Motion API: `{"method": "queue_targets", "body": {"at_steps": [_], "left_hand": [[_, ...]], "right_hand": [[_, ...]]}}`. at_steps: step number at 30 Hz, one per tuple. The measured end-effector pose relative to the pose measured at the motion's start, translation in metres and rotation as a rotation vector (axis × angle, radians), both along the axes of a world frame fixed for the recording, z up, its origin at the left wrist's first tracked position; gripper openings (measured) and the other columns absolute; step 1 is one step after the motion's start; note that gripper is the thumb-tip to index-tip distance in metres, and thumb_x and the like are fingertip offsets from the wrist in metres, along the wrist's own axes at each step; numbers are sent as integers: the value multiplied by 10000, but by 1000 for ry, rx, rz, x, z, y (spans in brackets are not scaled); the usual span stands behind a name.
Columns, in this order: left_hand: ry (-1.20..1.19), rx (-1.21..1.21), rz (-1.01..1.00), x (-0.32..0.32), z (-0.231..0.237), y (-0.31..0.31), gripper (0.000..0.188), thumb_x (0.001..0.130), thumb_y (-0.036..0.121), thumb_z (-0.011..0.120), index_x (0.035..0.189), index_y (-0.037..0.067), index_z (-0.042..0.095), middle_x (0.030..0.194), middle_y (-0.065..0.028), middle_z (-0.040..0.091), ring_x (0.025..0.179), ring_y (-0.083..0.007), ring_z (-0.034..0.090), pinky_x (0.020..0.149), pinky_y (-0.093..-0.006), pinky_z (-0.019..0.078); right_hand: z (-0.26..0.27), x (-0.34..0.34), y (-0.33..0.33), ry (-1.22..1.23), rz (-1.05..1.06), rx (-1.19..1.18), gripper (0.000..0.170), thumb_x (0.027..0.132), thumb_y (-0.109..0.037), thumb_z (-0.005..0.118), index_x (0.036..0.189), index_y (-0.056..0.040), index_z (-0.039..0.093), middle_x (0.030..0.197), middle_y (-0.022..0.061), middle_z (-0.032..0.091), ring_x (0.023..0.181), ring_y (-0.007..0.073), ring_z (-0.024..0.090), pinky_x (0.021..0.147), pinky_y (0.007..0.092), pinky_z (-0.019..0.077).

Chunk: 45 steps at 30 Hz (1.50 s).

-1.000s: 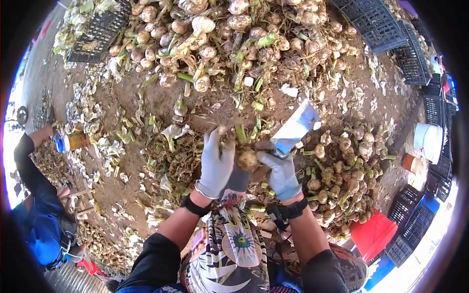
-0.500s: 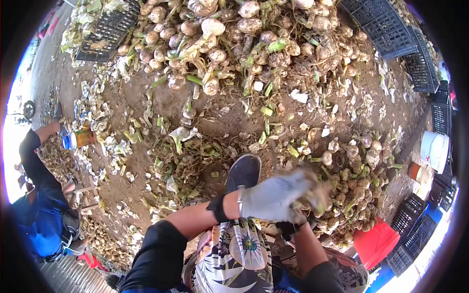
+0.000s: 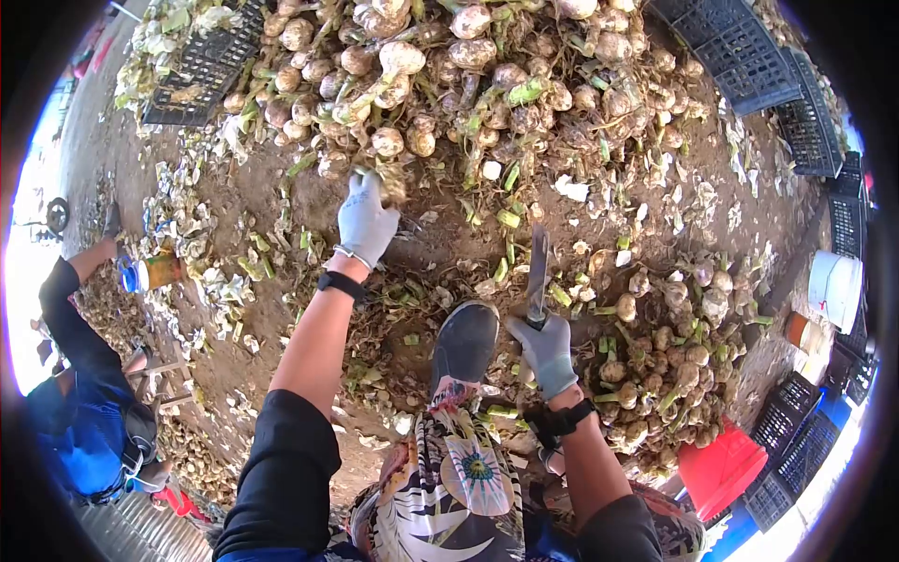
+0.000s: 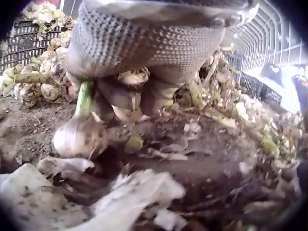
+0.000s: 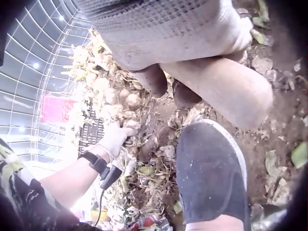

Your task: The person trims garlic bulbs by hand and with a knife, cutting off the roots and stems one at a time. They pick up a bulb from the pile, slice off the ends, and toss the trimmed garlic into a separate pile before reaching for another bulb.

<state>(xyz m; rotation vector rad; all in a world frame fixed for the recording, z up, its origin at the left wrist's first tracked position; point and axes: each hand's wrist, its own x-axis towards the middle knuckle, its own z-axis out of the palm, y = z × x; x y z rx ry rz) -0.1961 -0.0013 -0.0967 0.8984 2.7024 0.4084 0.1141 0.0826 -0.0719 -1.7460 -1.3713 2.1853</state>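
My gloved left hand [image 3: 365, 225] reaches to the near edge of a big heap of garlic [image 3: 473, 54]. Its fingers curl round a dirty garlic bulb [image 3: 392, 185], mostly covered by the glove in the left wrist view. Beside those fingers a second bulb [image 4: 79, 137] with a green stem sits on the soil. My gloved right hand [image 3: 546, 351] grips a knife [image 3: 537, 267] above the ground, its blade pointing forward and seen nearly edge-on. The knife's pale wooden handle [image 5: 226, 86] sticks out of the fist in the right wrist view.
A smaller garlic pile [image 3: 670, 361] lies right of my shoe [image 3: 466, 342]. Cut stems and skins litter the soil. Black crates [image 3: 735, 56] stand at the back, with a white bucket [image 3: 833, 290] and red bucket [image 3: 719, 468] on the right. Another person [image 3: 89, 431] sits at left.
My left hand brought a bulb from in front of me over to the right-hand pile, then swung forward-left to the big heap. My right hand still holds the knife, now lower with its blade turned.
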Motion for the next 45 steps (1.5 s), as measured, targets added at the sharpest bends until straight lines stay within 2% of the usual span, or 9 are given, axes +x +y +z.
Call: {"method": "queue_targets", "body": {"at_steps": [4,9,16,19,23,25,37,43,45], "left_hand": [[-247,193,-129,54,28,-5,348,751,133,745,1004,-5,548,988,-146,570,830,-247,594,779,-365,525],[-611,457,-224,130,75,-12,714,742,174,811,1325,-68,476,1167,-172,610,1107,-264,603,969,-362,481],[-1413,754,178,137,70,-17,631,817,52,749,1362,3,436,1209,-73,583,1095,-125,561,925,-293,491],[-1368,733,101,134,42,-34,620,829,31,744,1365,13,434,1230,-83,591,1090,-142,589,909,-287,516],[-1380,827,-5,132,64,-32,572,839,58,748,1352,35,495,1249,-84,606,1115,-171,600,947,-325,515],[-1210,410,-213,122,73,-30,540,837,109,769,1317,22,539,1234,-79,617,1103,-160,594,951,-333,510],[-1495,726,158,136,56,-55,930,813,152,819,1536,7,251,1229,-76,640,1048,-148,625,868,-293,548],[-1159,535,-275,137,48,-53,884,824,129,810,1525,22,282,1262,-83,623,1118,-167,598,954,-322,515],[-1790,883,323,145,47,-64,915,818,167,827,1530,29,270,1282,-93,602,1123,-178,599,973,-337,515]], "right_hand": [[30,-23,8,70,7,19,185,856,-116,768,1004,-13,728,740,-2,664,628,60,585,553,229,447],[36,-41,13,335,-221,-38,259,887,-70,727,1124,29,696,924,20,708,768,73,621,670,236,478],[56,-38,19,263,-32,21,258,881,-114,731,1115,-8,708,946,45,726,802,121,658,760,257,507],[64,-31,21,-158,661,771,321,728,-171,766,1043,-142,708,952,107,702,847,292,698,770,357,545],[80,-32,16,-187,934,1181,304,711,-171,757,979,-128,620,808,65,633,729,285,668,637,422,523],[70,-27,23,-241,919,1111,293,710,-167,749,969,-128,618,805,68,633,724,285,666,632,421,520],[84,-30,7,-157,999,1078,236,781,-194,657,1005,-122,637,807,76,648,661,302,668,608,413,524],[85,-23,15,-245,1044,941,295,797,-220,674,1073,-121,638,835,84,663,715,302,683,647,422,532],[86,-22,9,-175,1092,962,319,796,-217,658,1097,-111,640,826,82,662,698,297,679,643,419,533]]}}
